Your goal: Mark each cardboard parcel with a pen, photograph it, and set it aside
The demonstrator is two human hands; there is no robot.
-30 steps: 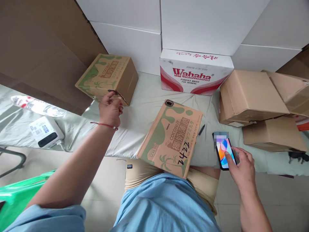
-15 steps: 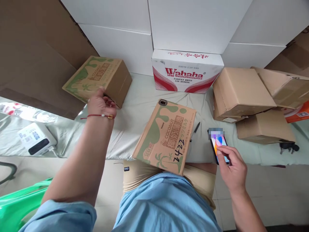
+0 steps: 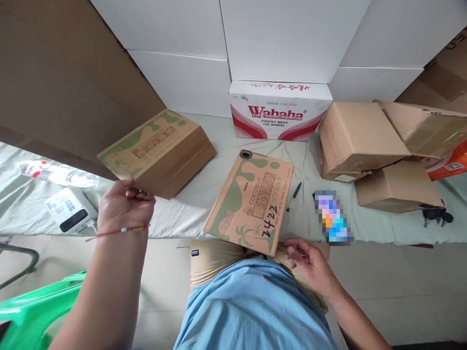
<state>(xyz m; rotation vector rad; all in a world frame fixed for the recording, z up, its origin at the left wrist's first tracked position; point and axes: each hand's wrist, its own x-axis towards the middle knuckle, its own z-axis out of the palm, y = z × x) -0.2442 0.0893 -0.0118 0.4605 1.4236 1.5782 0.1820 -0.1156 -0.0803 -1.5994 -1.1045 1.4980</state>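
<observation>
My left hand (image 3: pixel 127 206), fingers curled, grips the near lower corner of a brown coconut-print carton (image 3: pixel 175 160). The carton is tilted beside the large brown cardboard box at the left. My right hand (image 3: pixel 310 260) is held over my lap, near the lower right corner of a second coconut-print carton (image 3: pixel 251 204). Its fingers are loosely bent and apart, with nothing in them. The second carton lies at the front edge of the cloth-covered surface and bears the handwritten number 2422. A black pen (image 3: pixel 294 196) lies beside it, and a phone (image 3: pixel 332 217) with its screen lit lies further right.
A white and red Wahaba water box (image 3: pixel 279 114) stands against the white panels at the back. Several plain brown boxes (image 3: pixel 361 131) are stacked at the right, with keys (image 3: pixel 438 215) in front. A white device (image 3: pixel 71 210), a plastic bottle (image 3: pixel 54 173) and a green stool (image 3: pixel 40 306) are at the left.
My left hand has moved down and left onto the carton's near corner, and the carton has turned and tipped. My right hand has left the phone and moved left toward the second carton.
</observation>
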